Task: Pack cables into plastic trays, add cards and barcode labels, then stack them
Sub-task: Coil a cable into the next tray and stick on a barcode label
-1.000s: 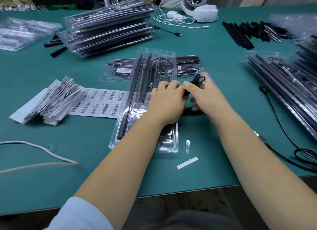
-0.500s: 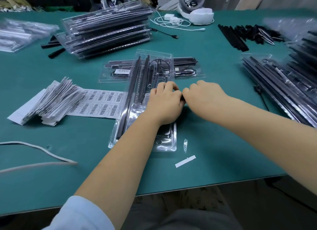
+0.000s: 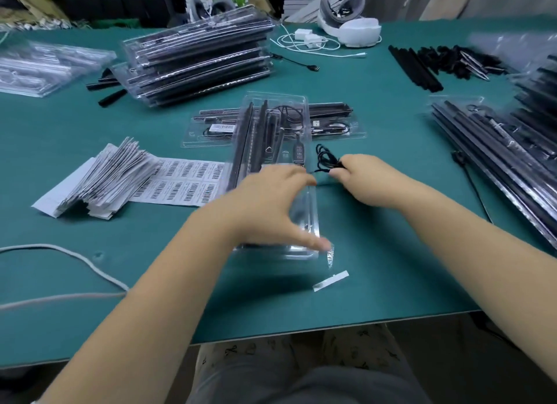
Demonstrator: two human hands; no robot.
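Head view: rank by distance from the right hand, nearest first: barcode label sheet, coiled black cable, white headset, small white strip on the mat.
From the right hand:
1. Coiled black cable: pinched in its fingers.
2. Small white strip: near edge of the mat, below the hand.
3. Barcode label sheet: to the left, past the clear tray.
4. White headset: far edge of the table.

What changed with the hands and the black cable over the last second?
The hands, together half a second ago, have parted: the right hand now grips the coiled black cable beside the clear tray, and the left hand has spread open over the tray. The card stack, barcode sheet and packed tray pile stayed put.
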